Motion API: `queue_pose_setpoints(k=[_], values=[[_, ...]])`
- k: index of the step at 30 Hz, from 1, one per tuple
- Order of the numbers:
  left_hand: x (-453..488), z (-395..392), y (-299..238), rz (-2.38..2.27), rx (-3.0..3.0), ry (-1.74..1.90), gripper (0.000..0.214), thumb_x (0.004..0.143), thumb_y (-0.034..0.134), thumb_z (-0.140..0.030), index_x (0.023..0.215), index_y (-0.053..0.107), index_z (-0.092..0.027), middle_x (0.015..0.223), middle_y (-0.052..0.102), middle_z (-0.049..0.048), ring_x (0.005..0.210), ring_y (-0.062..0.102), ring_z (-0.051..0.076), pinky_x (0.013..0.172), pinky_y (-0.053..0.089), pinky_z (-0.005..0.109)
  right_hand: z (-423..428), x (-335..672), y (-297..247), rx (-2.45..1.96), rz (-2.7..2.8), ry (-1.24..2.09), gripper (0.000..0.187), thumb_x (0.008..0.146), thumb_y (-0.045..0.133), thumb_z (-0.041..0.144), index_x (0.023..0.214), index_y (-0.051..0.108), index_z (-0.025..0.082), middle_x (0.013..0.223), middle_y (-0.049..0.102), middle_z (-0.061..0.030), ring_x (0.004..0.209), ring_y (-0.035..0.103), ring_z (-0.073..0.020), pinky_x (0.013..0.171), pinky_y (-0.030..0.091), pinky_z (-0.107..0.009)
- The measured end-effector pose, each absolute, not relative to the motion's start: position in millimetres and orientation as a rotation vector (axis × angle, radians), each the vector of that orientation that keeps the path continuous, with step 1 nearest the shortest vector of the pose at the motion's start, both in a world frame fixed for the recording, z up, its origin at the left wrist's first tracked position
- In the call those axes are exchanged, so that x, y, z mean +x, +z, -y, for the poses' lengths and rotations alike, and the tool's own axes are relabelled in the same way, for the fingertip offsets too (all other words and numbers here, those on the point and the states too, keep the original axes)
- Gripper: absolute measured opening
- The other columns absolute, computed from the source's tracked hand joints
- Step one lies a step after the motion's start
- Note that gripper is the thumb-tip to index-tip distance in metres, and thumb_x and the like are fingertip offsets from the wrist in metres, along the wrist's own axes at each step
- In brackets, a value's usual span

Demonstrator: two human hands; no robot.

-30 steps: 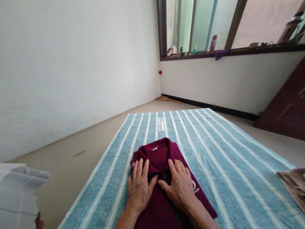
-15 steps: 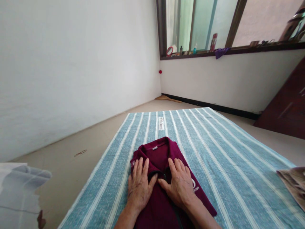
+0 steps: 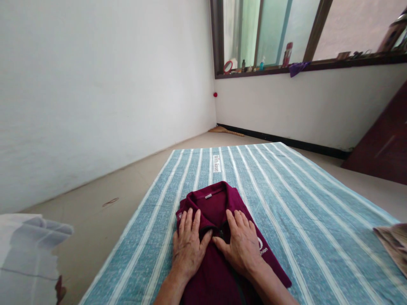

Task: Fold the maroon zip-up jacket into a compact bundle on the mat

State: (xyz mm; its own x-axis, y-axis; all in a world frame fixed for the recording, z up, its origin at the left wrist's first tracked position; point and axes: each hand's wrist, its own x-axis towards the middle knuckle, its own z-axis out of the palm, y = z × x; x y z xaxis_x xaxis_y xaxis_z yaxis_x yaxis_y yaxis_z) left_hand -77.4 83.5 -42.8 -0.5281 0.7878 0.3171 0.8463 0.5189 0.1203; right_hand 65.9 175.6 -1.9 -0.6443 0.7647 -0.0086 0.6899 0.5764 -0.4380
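A folded maroon zip-neck shirt lies on a blue-and-white striped cloth, its collar pointing away from me. My left hand rests flat on the left collar flap, fingers stretched forward. On the right flap lies my right hand, also flat and open. Both thumbs point inward near the zip, just below the neck opening. White lettering shows on the chest beside my right hand, partly hidden by it. The shirt's lower end runs out of view under my forearms.
A brown patterned fabric sits at the cloth's right edge. White-and-grey checked fabric is at lower left. Beyond are a wall, a broom on the floor, and a window sill with bottles and a small mirror.
The whole view has shifted very slightly. My hands stay in the same place on the shirt's collar, and the shirt looks unchanged.
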Motion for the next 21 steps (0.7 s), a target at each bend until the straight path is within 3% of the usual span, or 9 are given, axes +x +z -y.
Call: queue_pose_setpoints(k=[21], values=[[-78.7,-84.6,-42.4,2.541,-1.387,-0.414,0.061,0.089,0.045,-0.045,0.143,0.038,-0.017,0.15,0.036,0.0152,0.14,0.026,0.031,0.106,0.033,0.051,-176.3,65.3,-0.1,-1.215,2.611,0.624,0.077,0.078,0.055,0.053,0.144,0.037,0.017,0.146,0.038,-0.0134,0.137,0.028,-0.032,0.109,0.023,-0.048]])
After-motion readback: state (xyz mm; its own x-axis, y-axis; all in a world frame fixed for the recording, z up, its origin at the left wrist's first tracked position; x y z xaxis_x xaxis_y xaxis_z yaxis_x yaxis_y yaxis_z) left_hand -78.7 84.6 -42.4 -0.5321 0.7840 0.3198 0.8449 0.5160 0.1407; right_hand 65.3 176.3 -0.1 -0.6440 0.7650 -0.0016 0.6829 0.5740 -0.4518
